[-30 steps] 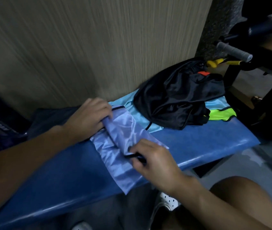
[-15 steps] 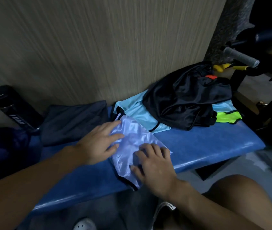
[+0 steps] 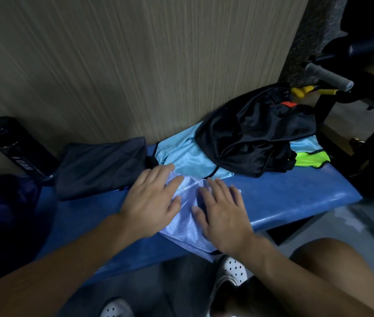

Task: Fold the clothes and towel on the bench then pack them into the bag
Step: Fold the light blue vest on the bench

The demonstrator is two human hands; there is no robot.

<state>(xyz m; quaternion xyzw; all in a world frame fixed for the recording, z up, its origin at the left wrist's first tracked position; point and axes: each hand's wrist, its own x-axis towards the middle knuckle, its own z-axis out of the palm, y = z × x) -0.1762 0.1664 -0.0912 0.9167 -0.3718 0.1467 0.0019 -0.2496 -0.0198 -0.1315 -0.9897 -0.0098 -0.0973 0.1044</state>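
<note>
- Wood-grain wall panelling (image 3: 135, 65) backs a padded blue vinyl bench (image 3: 295, 197) across the frame's middle.
- At centre, a shiny pale-lilac folded garment (image 3: 188, 216) lies on the bench's front edge.
- Left hand (image 3: 151, 202) and right hand (image 3: 222, 213) press flat on it, fingers straight.
- Upper right of it: a crumpled glossy black garment (image 3: 256, 138) over a light-blue satin one (image 3: 181, 156).
- Centre left: a folded dark-grey cloth (image 3: 99, 165), a black cylindrical bottle (image 3: 14, 145), and a dark navy fabric mass (image 3: 3, 207).
</note>
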